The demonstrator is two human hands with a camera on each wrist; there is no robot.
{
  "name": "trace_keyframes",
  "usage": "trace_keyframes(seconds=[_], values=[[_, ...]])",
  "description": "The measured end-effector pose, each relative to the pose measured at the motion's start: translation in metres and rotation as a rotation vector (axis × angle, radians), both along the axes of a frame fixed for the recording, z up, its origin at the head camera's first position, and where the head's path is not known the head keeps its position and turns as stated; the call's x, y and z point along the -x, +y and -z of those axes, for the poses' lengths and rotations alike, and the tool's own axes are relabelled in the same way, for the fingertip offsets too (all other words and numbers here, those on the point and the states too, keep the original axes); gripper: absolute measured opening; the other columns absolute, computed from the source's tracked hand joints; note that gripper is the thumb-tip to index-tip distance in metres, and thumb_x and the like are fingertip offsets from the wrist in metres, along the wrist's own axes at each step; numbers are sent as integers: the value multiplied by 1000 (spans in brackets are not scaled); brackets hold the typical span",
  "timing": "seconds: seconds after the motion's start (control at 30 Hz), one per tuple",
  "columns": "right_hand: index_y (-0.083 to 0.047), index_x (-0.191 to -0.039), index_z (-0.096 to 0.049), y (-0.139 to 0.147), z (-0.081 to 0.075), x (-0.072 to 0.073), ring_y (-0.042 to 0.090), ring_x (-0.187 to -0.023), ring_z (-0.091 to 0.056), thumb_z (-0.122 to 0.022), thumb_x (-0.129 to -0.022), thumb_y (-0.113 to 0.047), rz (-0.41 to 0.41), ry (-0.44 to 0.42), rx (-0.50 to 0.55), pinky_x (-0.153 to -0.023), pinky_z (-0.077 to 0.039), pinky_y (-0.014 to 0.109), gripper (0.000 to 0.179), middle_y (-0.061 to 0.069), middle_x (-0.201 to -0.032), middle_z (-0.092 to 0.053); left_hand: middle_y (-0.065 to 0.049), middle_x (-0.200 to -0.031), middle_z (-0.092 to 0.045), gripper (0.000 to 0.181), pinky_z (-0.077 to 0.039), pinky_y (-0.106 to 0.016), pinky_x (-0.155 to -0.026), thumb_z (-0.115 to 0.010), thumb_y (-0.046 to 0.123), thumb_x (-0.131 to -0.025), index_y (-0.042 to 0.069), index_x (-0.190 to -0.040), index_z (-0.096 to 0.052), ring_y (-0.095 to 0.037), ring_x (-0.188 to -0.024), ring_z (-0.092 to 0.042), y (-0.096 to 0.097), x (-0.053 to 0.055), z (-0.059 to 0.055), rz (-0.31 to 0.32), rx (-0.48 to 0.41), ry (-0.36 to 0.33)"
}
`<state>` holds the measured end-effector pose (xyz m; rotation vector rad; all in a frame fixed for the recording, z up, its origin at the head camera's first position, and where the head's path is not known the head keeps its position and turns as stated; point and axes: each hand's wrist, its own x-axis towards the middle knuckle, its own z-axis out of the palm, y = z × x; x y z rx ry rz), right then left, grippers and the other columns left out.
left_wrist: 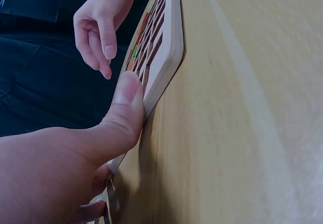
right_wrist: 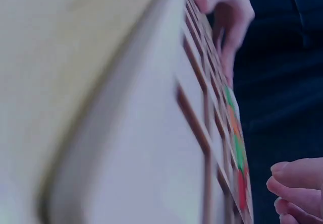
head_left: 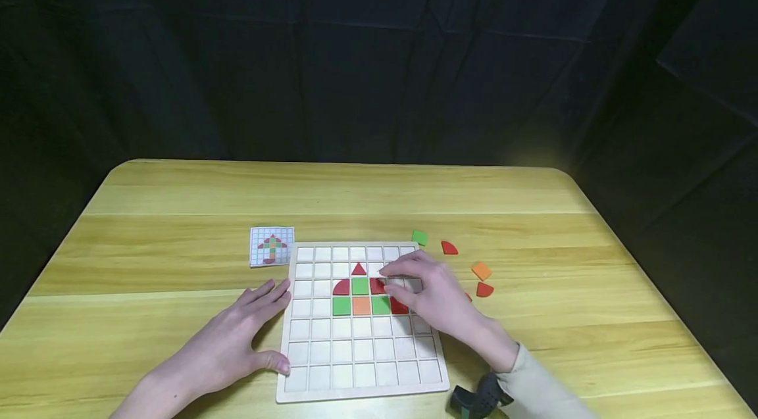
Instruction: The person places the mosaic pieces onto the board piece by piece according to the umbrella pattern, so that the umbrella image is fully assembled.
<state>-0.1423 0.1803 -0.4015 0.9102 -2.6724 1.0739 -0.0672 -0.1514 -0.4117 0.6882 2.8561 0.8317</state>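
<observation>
A white gridded board (head_left: 337, 356) lies on the table with flat coloured pieces set in its squares. A red triangle (head_left: 358, 269) is uppermost. Below it, a green square (head_left: 360, 285) sits between a red quarter-circle (head_left: 341, 287) and another red piece. The lower row has a green square (head_left: 341, 306), an orange square (head_left: 361, 306), another green square (head_left: 381, 305) and a red piece (head_left: 399, 307) partly under the right hand. My right hand (head_left: 435, 291) hovers there, fingers and thumb apart, nothing between them. My left hand (head_left: 231, 337) rests against the board's left edge, thumb (left_wrist: 126, 95) touching its rim.
A printed pattern card (head_left: 272, 246) lies by the board's upper left corner. To the right are a loose green square (head_left: 420, 238), a red quarter-circle (head_left: 449, 248), an orange square (head_left: 481, 270) and another red piece (head_left: 485, 289). A black strap device (head_left: 482, 398) is at the right wrist.
</observation>
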Motion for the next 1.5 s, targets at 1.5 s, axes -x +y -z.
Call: trace_keyframes(seconds=[1.5], values=[[-21,-98,-79,95,10,-12,8,-86,-69,-91,-70,-12,232,52,-88,-73,-58,25,31,-12,-97,-73,-8,-161,-34,104,-38,-60,-111,-66,71,-71,5,-149,-46,-44,-145,-33,0,-1,-3,-2,3,-14]])
